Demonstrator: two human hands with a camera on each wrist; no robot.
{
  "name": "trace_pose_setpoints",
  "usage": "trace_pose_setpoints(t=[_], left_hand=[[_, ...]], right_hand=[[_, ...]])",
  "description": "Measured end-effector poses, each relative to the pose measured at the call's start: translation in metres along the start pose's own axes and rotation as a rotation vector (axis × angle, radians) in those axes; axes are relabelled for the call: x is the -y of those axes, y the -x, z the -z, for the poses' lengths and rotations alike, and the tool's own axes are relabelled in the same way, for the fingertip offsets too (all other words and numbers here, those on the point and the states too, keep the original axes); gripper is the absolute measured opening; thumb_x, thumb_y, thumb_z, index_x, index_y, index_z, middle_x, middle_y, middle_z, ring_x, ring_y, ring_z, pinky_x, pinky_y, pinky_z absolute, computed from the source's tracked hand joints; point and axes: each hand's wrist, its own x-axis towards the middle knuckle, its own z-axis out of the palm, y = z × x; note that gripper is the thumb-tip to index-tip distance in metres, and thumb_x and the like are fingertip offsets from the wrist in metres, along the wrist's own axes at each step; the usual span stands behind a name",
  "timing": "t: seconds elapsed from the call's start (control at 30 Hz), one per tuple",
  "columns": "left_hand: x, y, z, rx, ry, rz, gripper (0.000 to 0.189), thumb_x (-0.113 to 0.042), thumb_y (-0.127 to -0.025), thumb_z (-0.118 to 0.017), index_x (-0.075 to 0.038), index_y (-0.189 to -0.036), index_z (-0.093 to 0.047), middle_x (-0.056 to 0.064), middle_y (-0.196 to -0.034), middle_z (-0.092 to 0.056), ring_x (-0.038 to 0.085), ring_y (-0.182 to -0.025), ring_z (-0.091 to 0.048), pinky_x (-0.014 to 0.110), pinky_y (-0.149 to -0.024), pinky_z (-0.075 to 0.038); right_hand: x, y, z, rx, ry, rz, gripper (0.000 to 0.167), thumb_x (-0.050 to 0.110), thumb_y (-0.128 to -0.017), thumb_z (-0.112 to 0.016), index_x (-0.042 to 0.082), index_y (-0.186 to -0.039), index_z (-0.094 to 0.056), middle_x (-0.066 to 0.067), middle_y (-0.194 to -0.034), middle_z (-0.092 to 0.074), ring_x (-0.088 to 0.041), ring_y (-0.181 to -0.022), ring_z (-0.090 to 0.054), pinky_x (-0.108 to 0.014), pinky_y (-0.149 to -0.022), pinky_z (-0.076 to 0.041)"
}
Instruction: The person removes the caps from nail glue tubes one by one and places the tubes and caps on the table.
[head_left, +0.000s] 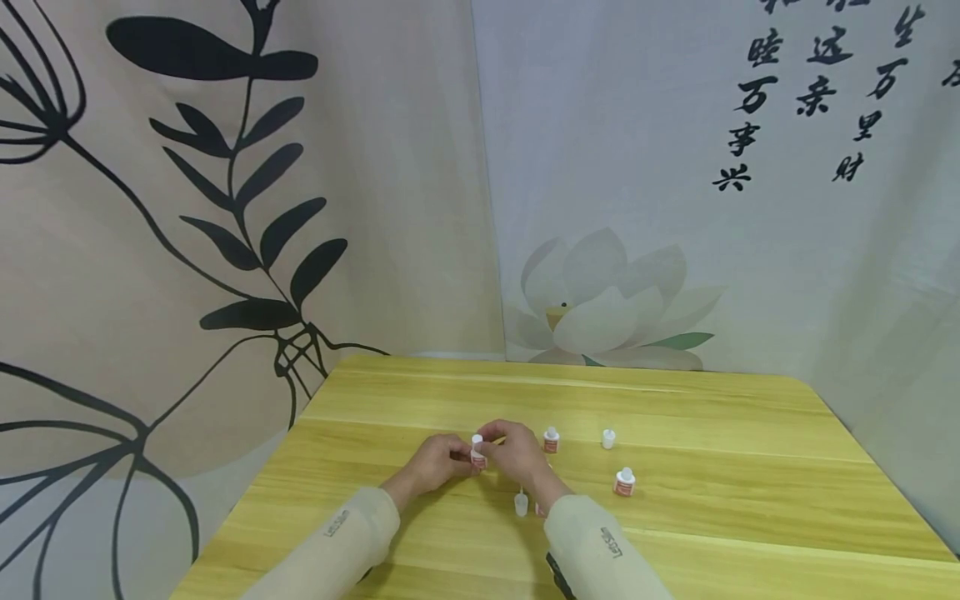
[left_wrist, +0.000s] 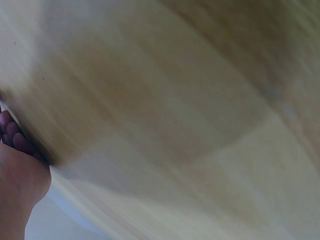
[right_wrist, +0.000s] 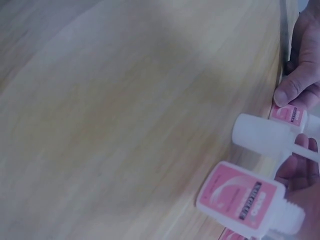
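My left hand [head_left: 438, 460] grips a small white nail glue bottle [head_left: 478, 459] with a pink label, upright above the table. At its top, my right hand [head_left: 517, 454] pinches the white cap [head_left: 477, 439]. The right wrist view shows the left thumb [right_wrist: 292, 89] against the label of this bottle [right_wrist: 288, 115]. Nearer stand a loose white cap [right_wrist: 257, 132] with a thin stem and an uncapped nail glue bottle [right_wrist: 240, 197] with a threaded neck. The left wrist view catches only part of the left hand [left_wrist: 22, 165].
On the wooden table [head_left: 405, 392], a bottle [head_left: 551, 440] stands behind the right hand. Farther right are a white cap [head_left: 608, 439] and another bottle [head_left: 624, 482]. A stemmed cap [head_left: 521, 503] stands left of the right wrist, which partly hides a bottle. A printed curtain [head_left: 420, 208] hangs behind.
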Motion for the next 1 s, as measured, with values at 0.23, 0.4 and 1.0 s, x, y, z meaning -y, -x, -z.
trace_pose_setpoints(t=[0.23,0.4,1.0], left_hand=[[-0.0007,0.0006,-0.0011,-0.002,0.002,-0.004,0.007,-0.012,-0.089,-0.075,-0.01,-0.094,-0.078,-0.002,-0.092,-0.07,0.013,-0.088,-0.064,0.032,-0.081,-0.054],[0.0004,0.0004,-0.0006,-0.001,0.014,0.004,0.006,-0.011,-0.089,-0.074,-0.009,-0.094,-0.078,-0.001,-0.092,-0.07,0.013,-0.088,-0.064,0.031,-0.08,-0.054],[0.0009,-0.0004,0.0002,-0.004,-0.004,0.027,0.005,-0.011,-0.089,-0.074,-0.01,-0.093,-0.078,-0.002,-0.091,-0.067,0.013,-0.087,-0.062,0.03,-0.079,-0.053]], right_hand=[[-0.0008,0.0003,0.0001,-0.002,0.009,0.011,0.014,0.021,-0.092,-0.072,0.012,-0.102,-0.069,0.001,-0.098,-0.066,-0.018,-0.084,-0.061,-0.035,-0.071,-0.051],[-0.0009,0.0001,-0.0001,0.004,0.004,0.016,0.013,0.019,-0.093,-0.07,0.012,-0.104,-0.07,0.001,-0.1,-0.067,-0.019,-0.086,-0.061,-0.036,-0.072,-0.051],[0.0003,0.0006,-0.0002,0.007,0.012,-0.005,0.015,0.021,-0.094,-0.069,0.014,-0.107,-0.071,0.001,-0.103,-0.067,-0.018,-0.086,-0.06,-0.035,-0.072,-0.05]])
